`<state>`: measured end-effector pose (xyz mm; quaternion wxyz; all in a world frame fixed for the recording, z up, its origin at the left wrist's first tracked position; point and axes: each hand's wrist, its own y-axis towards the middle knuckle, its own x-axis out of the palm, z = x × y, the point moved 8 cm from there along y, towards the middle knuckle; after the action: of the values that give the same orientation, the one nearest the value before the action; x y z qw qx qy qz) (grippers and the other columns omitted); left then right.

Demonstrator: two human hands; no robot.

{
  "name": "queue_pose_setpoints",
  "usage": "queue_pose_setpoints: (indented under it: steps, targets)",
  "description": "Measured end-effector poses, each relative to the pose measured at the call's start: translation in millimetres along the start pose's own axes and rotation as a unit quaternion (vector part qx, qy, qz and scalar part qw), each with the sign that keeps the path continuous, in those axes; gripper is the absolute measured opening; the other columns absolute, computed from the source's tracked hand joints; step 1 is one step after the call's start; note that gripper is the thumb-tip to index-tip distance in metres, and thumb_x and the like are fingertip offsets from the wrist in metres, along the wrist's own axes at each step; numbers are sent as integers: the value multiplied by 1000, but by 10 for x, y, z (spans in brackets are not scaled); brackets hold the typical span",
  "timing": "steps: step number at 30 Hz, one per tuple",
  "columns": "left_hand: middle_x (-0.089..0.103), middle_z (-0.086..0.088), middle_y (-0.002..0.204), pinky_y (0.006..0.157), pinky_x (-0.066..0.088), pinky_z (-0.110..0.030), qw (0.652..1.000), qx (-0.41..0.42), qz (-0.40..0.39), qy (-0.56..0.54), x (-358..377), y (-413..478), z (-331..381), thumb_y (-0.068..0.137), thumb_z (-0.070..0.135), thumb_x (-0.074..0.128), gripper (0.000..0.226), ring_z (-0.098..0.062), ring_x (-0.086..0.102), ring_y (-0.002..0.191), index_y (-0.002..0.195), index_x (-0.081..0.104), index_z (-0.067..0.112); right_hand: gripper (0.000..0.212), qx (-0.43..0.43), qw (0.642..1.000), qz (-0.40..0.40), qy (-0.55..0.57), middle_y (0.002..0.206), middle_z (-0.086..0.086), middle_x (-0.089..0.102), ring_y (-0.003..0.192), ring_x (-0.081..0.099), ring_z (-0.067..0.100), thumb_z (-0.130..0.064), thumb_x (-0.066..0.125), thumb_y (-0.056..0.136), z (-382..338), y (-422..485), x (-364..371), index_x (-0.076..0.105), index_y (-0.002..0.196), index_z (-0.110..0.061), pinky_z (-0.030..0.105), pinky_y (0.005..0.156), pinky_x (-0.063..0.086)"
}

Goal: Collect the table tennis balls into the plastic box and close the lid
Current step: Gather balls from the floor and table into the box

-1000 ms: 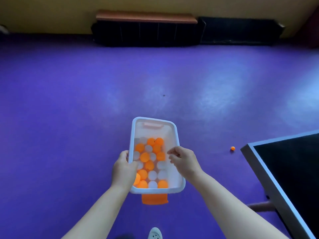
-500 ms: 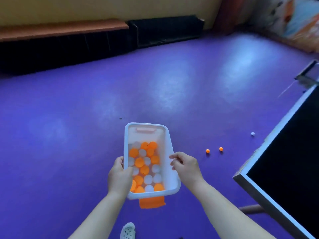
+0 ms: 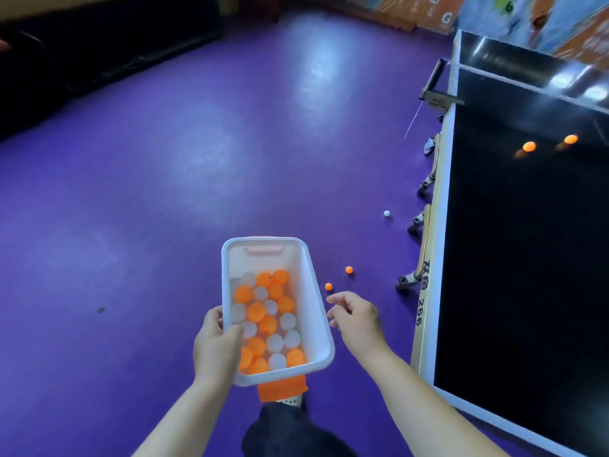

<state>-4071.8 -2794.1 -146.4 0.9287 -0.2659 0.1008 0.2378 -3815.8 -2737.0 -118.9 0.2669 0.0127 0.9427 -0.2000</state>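
Observation:
My left hand (image 3: 216,347) grips the left rim of a white plastic box (image 3: 313,311) that holds several orange and white table tennis balls (image 3: 263,318). An orange lid (image 3: 282,387) hangs below the box's near end. My right hand (image 3: 357,316) is off the box, just right of it, fingers loosely apart and empty. On the purple floor lie two orange balls (image 3: 328,286) (image 3: 349,269) right of the box, and a white ball (image 3: 387,213) farther off by the table legs. Two more orange balls (image 3: 529,146) (image 3: 570,139) rest on the black table top.
A black table tennis table (image 3: 527,258) with a white edge fills the right side, its net post (image 3: 436,77) and wheeled legs (image 3: 410,278) on its left. Dark benches (image 3: 99,44) line the far left wall. My dark trouser leg (image 3: 290,430) is below the box.
My view has swung right, bringing the table, the white ball and the balls on the table into sight. My right hand has let go of the box's right rim and moved away to the right.

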Motion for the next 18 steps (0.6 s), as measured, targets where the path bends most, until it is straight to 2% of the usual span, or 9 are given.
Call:
queue_pose_setpoints:
  steps: [4,7,14,18]
  targets:
    - [65,3,83,68,54,-41,999,20,-24,22,436,720,631,84,20,61,19,-21,63,79,101,57,27,25,32,999,19,14,79,0,67,67,62,11,-8,45,89,-229,871,-202,64,90,-25,30,68,51]
    - [65,3,84,69,53,-42,999,28,-33,31,686,1207,1023,85,18,59,20,-21,63,80,102,56,27,24,50,998,45,15,79,-2,67,67,62,10,-11,45,91,-384,1446,-370,64,89,-25,33,69,53]
    - [63,5,83,55,43,-28,994,38,-77,69,1402,2587,1768,86,14,55,20,-14,59,75,103,55,25,25,120,987,97,35,79,-1,69,71,65,11,-9,45,91,-514,2794,-446,64,88,-25,34,75,55]
    - [59,7,80,54,40,-26,984,45,-129,114,1976,3515,2181,87,13,52,20,-14,55,71,101,51,28,26,180,973,143,38,85,1,69,75,66,14,-9,45,91,-460,3599,-430,64,88,-27,38,76,57]
